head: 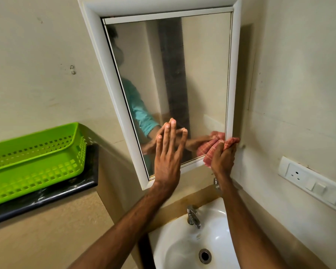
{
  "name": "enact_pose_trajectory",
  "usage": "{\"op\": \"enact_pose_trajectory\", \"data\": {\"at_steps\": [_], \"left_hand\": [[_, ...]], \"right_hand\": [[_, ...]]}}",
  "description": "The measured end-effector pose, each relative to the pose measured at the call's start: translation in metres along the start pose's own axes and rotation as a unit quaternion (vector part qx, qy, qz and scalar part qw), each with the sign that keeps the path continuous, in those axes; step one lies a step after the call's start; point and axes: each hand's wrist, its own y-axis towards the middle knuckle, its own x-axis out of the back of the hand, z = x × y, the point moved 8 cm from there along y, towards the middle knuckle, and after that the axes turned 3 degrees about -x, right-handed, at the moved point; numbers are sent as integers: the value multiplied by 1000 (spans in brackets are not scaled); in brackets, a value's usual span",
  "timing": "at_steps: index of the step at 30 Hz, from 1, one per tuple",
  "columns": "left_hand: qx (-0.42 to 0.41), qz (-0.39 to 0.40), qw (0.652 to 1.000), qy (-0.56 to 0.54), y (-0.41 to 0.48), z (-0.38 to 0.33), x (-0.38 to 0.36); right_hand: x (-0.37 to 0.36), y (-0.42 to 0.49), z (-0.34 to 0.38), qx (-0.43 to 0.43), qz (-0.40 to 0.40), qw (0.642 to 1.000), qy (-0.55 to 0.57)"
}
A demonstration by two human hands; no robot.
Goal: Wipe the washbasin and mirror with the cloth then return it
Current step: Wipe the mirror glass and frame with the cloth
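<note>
Left hand point(168, 158) lay flat, fingers straight, on the mirror point(182, 84). Right hand point(222, 159) gripped the red cloth point(211, 152) against the mirror's lower right frame corner, above the washbasin point(173, 239).

The person's forearms are bare from the bottom edge to the left hand point(168, 152) and right hand point(222, 160), and the mirror point(202, 74) reflects a loose teal sleeve point(142, 111) on one arm.
</note>
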Motion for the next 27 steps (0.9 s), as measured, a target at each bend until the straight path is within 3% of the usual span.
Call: {"op": "enact_pose_trajectory", "data": {"at_steps": [4, 10, 13, 16, 18, 22, 27], "left_hand": [[-6, -13, 1000, -10, -2, -6, -1], [-10, -1, 1000, -22, -1, -7, 2], [-32, 23, 999, -27, -1, -4, -3], [-66, 19, 996, -56, -7, 1, -7], [-78, -10, 994, -72, -17, 5, -1], [-20, -61, 997, -38, -42, 36, 23], [75, -55, 992, -84, -65, 75, 33]], "right_hand": [[4, 3, -18, -95, -9, 994, 50], [-7, -35, 2, -126, 25, 991, 32], [-27, -78, 15, -53, 54, 997, -18], [-45, -112, 18, 36, 103, 994, 13], [-39, -103, 11, 15, 102, 995, -7], [-36, -73, 1, -45, 63, 997, -13], [-67, -141, 34, 26, 115, 991, -61]]}}
